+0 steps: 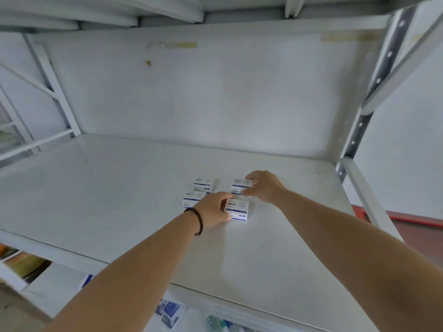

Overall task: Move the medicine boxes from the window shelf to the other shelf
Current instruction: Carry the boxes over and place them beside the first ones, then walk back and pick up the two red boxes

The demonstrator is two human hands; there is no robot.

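Several small white medicine boxes with blue print stand in a cluster on the white shelf board [119, 188]. My left hand [213, 210], with a dark braided bracelet at the wrist, grips the nearest box [237, 209] from its left side. My right hand [262, 186] pinches the far right box [242, 184], which sits on top of another box. Two more boxes stand to the left: a far one [203, 184] and a nearer one [193, 198], partly hidden behind my left hand.
The shelf has a white back panel [203, 92] and grey perforated metal posts [359, 130] at the right. Another board lies close overhead. Below the front edge, a lower shelf holds packets and boxes [169, 310]. A red floor strip [407, 218] shows at the right.
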